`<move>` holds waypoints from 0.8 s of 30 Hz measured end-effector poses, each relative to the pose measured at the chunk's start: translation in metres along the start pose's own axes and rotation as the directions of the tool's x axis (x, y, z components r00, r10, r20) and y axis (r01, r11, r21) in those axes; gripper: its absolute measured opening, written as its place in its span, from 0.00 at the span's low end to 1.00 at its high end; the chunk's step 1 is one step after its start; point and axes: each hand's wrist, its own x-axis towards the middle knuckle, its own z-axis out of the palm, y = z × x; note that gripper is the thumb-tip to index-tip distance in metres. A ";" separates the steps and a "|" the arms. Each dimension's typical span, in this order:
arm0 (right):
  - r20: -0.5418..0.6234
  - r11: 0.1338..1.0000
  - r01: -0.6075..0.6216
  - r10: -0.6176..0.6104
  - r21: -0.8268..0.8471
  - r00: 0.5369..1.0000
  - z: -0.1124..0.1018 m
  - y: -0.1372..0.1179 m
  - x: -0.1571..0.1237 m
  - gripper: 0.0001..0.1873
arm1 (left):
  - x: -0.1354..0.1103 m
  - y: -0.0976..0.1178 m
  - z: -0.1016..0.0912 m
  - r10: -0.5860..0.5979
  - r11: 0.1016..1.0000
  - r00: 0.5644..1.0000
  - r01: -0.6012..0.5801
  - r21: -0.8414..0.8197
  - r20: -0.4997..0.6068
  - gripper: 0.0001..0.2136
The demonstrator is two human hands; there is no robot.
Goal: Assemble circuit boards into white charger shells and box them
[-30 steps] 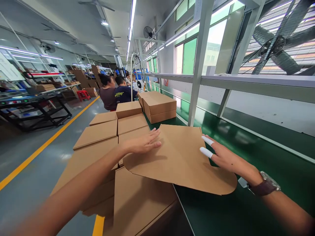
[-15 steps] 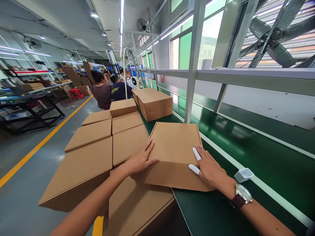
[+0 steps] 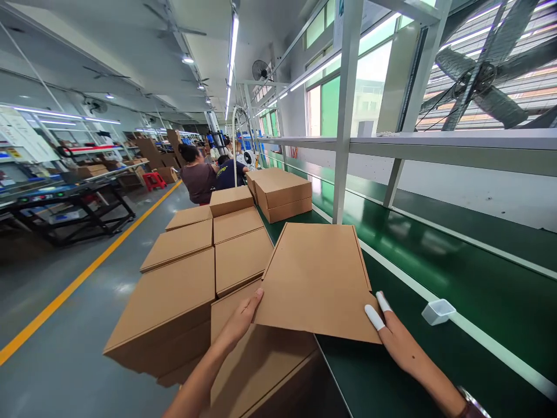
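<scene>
A brown cardboard box (image 3: pixel 317 273) lies in front of me over the green belt, its lid and front flap forming one nearly flat surface. At its left front edge is my left hand (image 3: pixel 241 316), closed on the side with the thumb along the cardboard and the other fingers mostly hidden. My right hand (image 3: pixel 389 328) grips the right front corner, white finger covers on its thumb and a finger. Beneath and left of the flap sits another closed box (image 3: pixel 265 366).
Stacked cardboard boxes (image 3: pixel 174 290) fill the left side, with two more boxes (image 3: pixel 285 194) ahead on the green conveyor (image 3: pixel 456 273). A white post (image 3: pixel 346 116) and a small clear plastic piece (image 3: pixel 438 312) stand to the right. People (image 3: pixel 198 177) sit farther ahead.
Both hands have slid from the box's top to its front sides. The front flap, bent down before, now lies nearly level with the lid. The view has shifted slightly.
</scene>
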 end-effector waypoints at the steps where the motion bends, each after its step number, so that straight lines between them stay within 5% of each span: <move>1: 0.090 0.990 -0.066 0.055 0.125 0.994 0.002 -0.005 -0.002 0.50 | -0.003 0.004 0.002 -0.069 0.989 0.996 0.077 -0.129 0.062 0.36; 5: 0.213 0.920 -0.126 0.047 0.372 0.976 0.006 -0.021 -0.008 0.40 | -0.011 0.017 0.006 -0.204 0.918 0.971 0.233 -0.322 0.123 0.26; 13: 0.038 0.977 -0.116 0.111 0.178 0.993 0.006 -0.027 -0.012 0.33 | -0.012 0.007 0.014 -0.132 0.914 0.989 0.145 -0.379 0.060 0.26; 18: 0.065 0.980 -0.151 0.144 0.127 0.987 0.007 -0.026 -0.013 0.33 | -0.011 0.002 0.020 -0.073 0.945 0.997 0.063 -0.320 -0.019 0.32; 24: 0.041 0.985 -0.112 0.107 0.132 0.993 0.009 -0.022 -0.010 0.31 | -0.012 -0.002 0.022 -0.113 0.965 0.991 0.091 -0.247 -0.074 0.26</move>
